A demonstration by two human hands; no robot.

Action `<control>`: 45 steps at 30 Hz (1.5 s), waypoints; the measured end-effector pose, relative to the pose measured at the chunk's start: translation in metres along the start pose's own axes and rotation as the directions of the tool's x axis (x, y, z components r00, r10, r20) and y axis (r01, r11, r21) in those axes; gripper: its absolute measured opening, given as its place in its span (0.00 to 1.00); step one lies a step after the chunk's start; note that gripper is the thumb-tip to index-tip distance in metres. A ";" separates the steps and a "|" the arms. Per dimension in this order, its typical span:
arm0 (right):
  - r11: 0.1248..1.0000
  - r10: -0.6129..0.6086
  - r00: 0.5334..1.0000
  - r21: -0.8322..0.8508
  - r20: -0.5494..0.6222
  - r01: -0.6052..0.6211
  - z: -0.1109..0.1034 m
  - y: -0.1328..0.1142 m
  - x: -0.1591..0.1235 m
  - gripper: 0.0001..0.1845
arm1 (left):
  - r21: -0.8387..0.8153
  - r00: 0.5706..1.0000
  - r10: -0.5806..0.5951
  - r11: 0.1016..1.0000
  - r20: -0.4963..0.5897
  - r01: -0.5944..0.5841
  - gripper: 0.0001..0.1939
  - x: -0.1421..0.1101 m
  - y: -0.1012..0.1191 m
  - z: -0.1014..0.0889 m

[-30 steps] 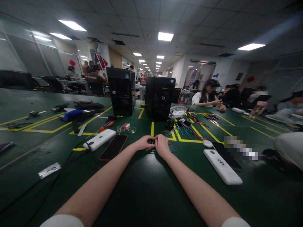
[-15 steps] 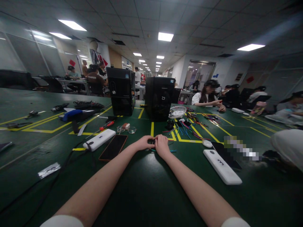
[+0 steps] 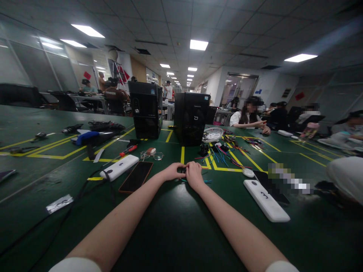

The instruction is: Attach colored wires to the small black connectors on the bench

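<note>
Aisle: the standing person beyond the black towers has shifted rightward – the hands have barely stirred.
Left hand: thumb and finger pinched on a small dark piece, low over the worktop.
Right hand: bent over that piece, fingertips hidden; I can't tell its grip.
Teal wires: poking out beside the right hand.
Fingerwork: close handling, I'd judge – calling for steady, matched fingertips.

Left hand: thumb and fingers curved
Right hand: fingers bent, beside left's
Forearms: bare, stretched forward, converging
</note>
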State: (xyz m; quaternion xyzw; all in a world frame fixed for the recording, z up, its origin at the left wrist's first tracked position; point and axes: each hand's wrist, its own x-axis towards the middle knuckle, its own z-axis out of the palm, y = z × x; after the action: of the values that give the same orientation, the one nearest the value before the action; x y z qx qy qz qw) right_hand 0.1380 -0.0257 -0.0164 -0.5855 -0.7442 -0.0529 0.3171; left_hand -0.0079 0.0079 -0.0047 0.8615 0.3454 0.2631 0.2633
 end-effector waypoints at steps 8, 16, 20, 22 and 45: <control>0.998 0.004 0.999 0.057 0.035 -0.006 -0.008 -0.002 -0.001 0.07 | -0.024 1.000 -0.005 1.000 0.009 0.005 0.20 -0.002 0.000 -0.003; 0.985 0.139 0.983 0.122 -0.118 -0.125 -0.003 0.002 0.001 0.09 | -0.024 0.999 -0.032 0.999 -0.006 0.032 0.22 0.000 -0.003 0.000; 0.978 0.127 0.983 0.181 -0.134 -0.102 -0.011 0.005 0.002 0.10 | -0.023 0.998 -0.060 0.998 0.000 0.060 0.24 -0.001 -0.003 -0.001; 0.986 0.041 0.992 0.164 -0.119 -0.021 -0.018 0.004 0.001 0.10 | -0.015 0.998 -0.056 0.998 -0.011 0.055 0.23 -0.002 -0.003 -0.001; 0.908 -0.414 0.888 0.159 0.201 0.387 -0.043 -0.005 -0.040 0.19 | 0.040 0.996 -0.051 0.998 -0.067 0.053 0.27 -0.004 -0.005 0.004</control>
State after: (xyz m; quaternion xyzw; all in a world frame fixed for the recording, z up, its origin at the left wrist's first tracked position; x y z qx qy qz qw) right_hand 0.1556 -0.0800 -0.0024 -0.4021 -0.8824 -0.0065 0.2441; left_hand -0.0103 0.0074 -0.0115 0.8484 0.3815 0.2771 0.2406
